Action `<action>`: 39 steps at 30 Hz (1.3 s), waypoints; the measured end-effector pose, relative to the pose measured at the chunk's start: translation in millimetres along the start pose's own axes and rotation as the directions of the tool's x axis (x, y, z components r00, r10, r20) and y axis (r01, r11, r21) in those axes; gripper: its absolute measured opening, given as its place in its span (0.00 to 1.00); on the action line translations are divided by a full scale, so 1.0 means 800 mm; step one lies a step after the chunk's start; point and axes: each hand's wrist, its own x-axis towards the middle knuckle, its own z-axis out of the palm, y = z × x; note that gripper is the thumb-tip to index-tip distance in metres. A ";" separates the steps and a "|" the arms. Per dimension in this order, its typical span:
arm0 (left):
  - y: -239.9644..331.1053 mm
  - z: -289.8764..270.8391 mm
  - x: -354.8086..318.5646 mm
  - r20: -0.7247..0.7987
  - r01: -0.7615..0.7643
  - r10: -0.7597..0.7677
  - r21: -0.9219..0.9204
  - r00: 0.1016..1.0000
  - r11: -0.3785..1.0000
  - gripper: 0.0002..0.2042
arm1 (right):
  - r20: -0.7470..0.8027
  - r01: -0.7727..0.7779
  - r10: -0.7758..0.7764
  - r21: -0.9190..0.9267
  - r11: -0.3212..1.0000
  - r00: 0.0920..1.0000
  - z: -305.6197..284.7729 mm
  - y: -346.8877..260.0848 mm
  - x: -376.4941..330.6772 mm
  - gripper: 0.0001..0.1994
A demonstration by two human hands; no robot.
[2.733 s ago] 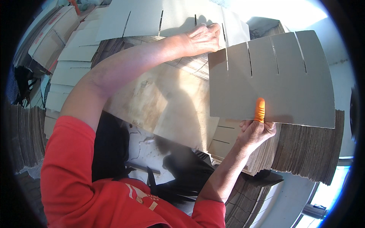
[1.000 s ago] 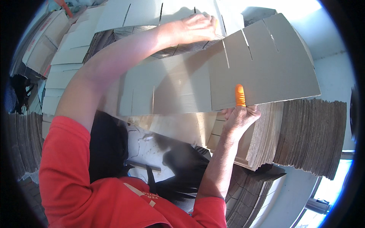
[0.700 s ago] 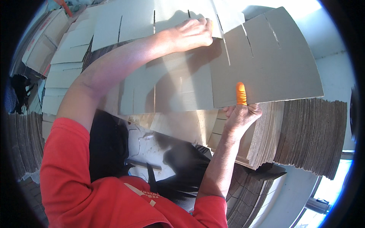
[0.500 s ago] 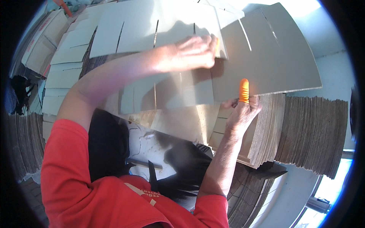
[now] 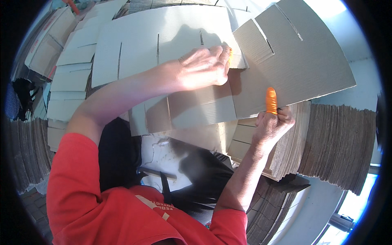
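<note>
Near the upper middle, my left hand (image 5: 206,65) is closed on the right edge of a pale slotted cardboard sheet (image 5: 139,45). Some orange shows at its fingertips. My right hand (image 5: 275,122) grips the lower edge of a second slotted cardboard sheet (image 5: 310,69), which is tilted and fans out to the right. An orange ribbed finger cot (image 5: 271,100) covers one digit of that hand and presses on the sheet's face. Below my left forearm lies another stretch of slotted cardboard (image 5: 200,106); whether it is a separate sheet I cannot tell.
Tall stacks of cardboard (image 5: 337,143) stand on the right, with another stack (image 5: 28,151) at far left. Overlapping pale pieces (image 5: 71,77) lie left of my forearm. A carton (image 5: 51,43) sits at the upper left. More slotted cardboard (image 5: 269,208) is at the lower right.
My right hand has moved right and slightly down, and its sheet reaches further right. My left hand and its sheet have come slightly lower. Both hands keep their hold.
</note>
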 end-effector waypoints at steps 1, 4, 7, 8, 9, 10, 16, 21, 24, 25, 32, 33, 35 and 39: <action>0.002 0.007 -0.008 -0.055 -0.058 0.063 0.086 0.996 0.995 0.18 | 0.000 0.015 -0.015 -0.029 0.999 1.000 0.002 -0.002 0.001 0.07; 0.007 -0.006 -0.032 -0.065 -0.430 0.450 0.201 0.891 0.880 0.19 | 0.032 -0.082 0.080 0.060 0.995 0.996 0.022 -0.033 -0.010 0.08; 0.070 -0.011 -0.051 -0.001 -0.311 0.319 0.214 0.948 0.926 0.20 | 0.006 0.084 -0.086 -0.260 0.962 0.996 0.040 -0.027 -0.012 0.06; 0.080 -0.001 -0.055 -0.003 -0.205 0.206 0.119 0.978 0.972 0.20 | -0.008 0.060 -0.063 -0.225 0.973 0.998 0.043 -0.021 -0.013 0.06; 0.090 0.010 -0.060 -0.006 -0.088 0.088 0.029 0.996 0.996 0.21 | -0.014 0.041 -0.044 -0.190 0.981 0.999 0.046 -0.016 -0.013 0.07; 0.078 0.002 -0.048 -0.001 -0.002 0.002 -0.093 1.000 0.996 0.22 | -0.031 0.012 -0.017 -0.168 0.986 0.999 0.043 -0.009 -0.014 0.08; -0.089 -0.012 0.086 -0.446 0.160 -0.158 -0.033 0.881 0.987 0.26 | -0.027 -0.019 0.011 -0.290 0.957 1.000 0.036 0.009 -0.024 0.12; -0.208 0.029 0.123 -0.110 0.196 -0.179 0.164 0.978 0.967 0.16 | -0.010 -0.024 0.023 -0.136 0.990 1.000 0.045 -0.009 -0.020 0.06; -0.210 0.048 0.140 0.052 0.083 -0.106 0.327 0.993 0.941 0.08 | -0.021 -0.028 0.025 -0.150 0.988 0.999 0.042 -0.006 -0.019 0.04; -0.200 0.048 0.144 0.100 0.062 -0.108 0.381 0.989 0.922 0.07 | -0.029 -0.032 0.028 -0.155 0.987 0.999 0.041 -0.005 -0.019 0.05; -0.188 0.048 0.111 -0.199 -0.071 0.198 0.511 0.960 0.857 0.12 | -0.071 -0.124 0.117 -0.090 0.988 0.991 0.041 0.003 -0.019 0.07; -0.176 0.045 0.113 -0.104 -0.082 0.162 0.533 0.981 0.842 0.13 | -0.069 -0.155 0.153 -0.031 0.987 0.986 0.040 0.000 -0.019 0.08; -0.132 0.020 0.121 0.085 -0.117 0.083 0.579 0.993 0.807 0.15 | -0.063 -0.213 0.219 0.093 0.973 0.974 0.037 -0.010 -0.017 0.11; -0.094 -0.007 0.122 0.268 -0.118 -0.046 0.564 0.962 0.817 0.08 | -0.036 -0.125 0.127 0.045 0.991 0.991 0.031 0.010 -0.017 0.11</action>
